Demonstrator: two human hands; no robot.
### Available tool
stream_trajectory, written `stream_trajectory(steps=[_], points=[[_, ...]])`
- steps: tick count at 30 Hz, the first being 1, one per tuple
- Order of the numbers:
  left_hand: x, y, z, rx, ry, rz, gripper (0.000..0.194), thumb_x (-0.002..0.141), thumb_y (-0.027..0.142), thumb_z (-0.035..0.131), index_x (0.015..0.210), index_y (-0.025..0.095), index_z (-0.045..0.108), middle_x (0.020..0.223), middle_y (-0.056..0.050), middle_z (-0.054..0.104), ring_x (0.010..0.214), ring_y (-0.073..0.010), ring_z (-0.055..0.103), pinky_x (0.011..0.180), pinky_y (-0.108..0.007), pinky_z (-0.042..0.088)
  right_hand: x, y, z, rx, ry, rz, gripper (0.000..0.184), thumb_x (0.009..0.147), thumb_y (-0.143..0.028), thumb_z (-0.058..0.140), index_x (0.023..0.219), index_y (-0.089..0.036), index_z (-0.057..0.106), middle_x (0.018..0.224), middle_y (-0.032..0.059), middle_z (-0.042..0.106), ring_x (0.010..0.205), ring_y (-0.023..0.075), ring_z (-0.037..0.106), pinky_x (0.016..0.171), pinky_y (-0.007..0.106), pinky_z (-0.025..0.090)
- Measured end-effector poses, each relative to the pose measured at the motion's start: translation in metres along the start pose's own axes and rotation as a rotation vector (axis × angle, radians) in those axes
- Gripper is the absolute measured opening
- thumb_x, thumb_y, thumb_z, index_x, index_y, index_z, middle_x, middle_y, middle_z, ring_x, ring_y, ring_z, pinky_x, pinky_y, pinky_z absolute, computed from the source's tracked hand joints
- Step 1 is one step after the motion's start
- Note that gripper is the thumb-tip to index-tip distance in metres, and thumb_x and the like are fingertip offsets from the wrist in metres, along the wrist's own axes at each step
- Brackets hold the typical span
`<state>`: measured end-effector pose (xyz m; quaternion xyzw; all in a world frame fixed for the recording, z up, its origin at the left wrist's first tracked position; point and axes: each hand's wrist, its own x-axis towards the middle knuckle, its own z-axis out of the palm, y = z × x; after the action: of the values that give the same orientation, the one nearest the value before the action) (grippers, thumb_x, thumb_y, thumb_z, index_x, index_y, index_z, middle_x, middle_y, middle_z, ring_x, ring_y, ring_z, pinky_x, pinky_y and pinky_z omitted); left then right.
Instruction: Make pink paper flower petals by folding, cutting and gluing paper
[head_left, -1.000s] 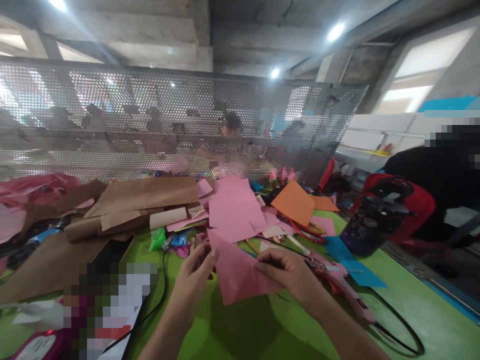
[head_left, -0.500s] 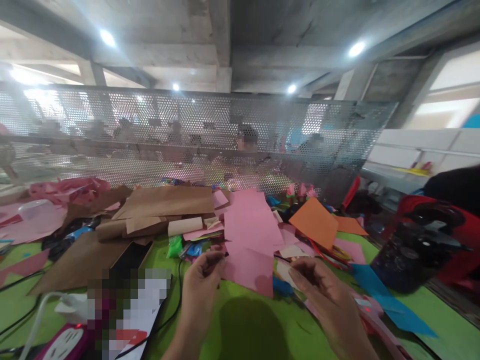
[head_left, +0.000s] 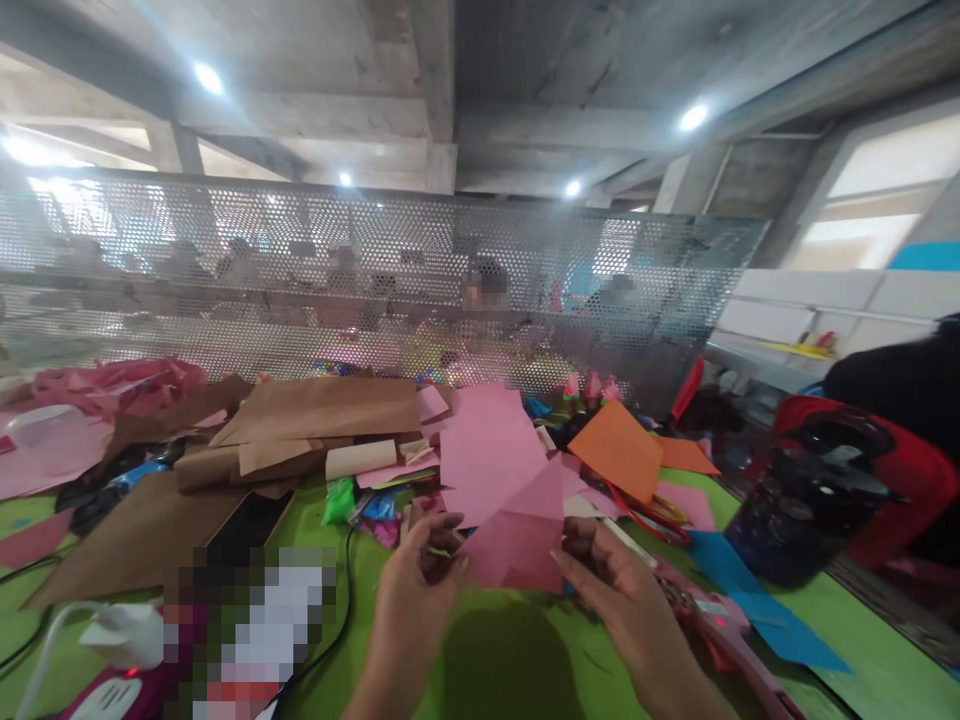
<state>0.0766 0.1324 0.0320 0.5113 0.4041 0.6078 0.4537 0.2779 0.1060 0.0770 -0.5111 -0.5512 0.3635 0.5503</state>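
Observation:
A small sheet of pink paper hangs over the green table, between my two hands. My left hand pinches its left edge with thumb and fingers. At the opposite edge, my right hand closes thumb and fingertips on the paper. Directly behind lie larger pink sheets, partly covered by the held piece. A pink glue gun with a red light rests beside my right wrist, its front end partly hidden. Left of my left hand is a small green plastic packet.
Brown paper and a pale roll lie at the back left. Orange paper, blue paper and a dark container are to the right. A power strip with cords sits front left. A perforated metal screen stands behind.
The pink sheet has turned from a tilted position to a more level one. My right hand, apart from it half a second ago, has come back to its right edge. The view has shifted.

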Motion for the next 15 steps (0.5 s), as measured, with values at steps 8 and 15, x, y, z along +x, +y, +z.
stream_trajectory(steps=[8, 15], points=[[-0.007, 0.015, 0.001, 0.446, -0.120, 0.137, 0.019, 0.082, 0.022, 0.057, 0.092, 0.021, 0.073, 0.091, -0.006, 0.069, 0.084, -0.0215, 0.064, 0.075, -0.031, 0.050, -0.004, 0.003, 0.007, 0.113, -0.182, 0.057, 0.026, 0.073, -0.039, 0.076, 0.091, -0.021, 0.071, 0.090, 0.0061, 0.072, 0.083, 0.0255, 0.065, 0.080, 0.038, 0.050], [-0.016, 0.023, 0.005, 0.600, -0.103, 0.212, 0.021, 0.085, 0.016, 0.052, 0.082, 0.024, 0.071, 0.086, -0.003, 0.067, 0.080, -0.0194, 0.064, 0.068, -0.026, 0.045, -0.021, -0.013, 0.021, 0.181, -0.160, 0.199, 0.034, 0.068, -0.041, 0.078, 0.092, -0.017, 0.074, 0.086, 0.0088, 0.075, 0.086, 0.0302, 0.067, 0.078, 0.039, 0.052]])
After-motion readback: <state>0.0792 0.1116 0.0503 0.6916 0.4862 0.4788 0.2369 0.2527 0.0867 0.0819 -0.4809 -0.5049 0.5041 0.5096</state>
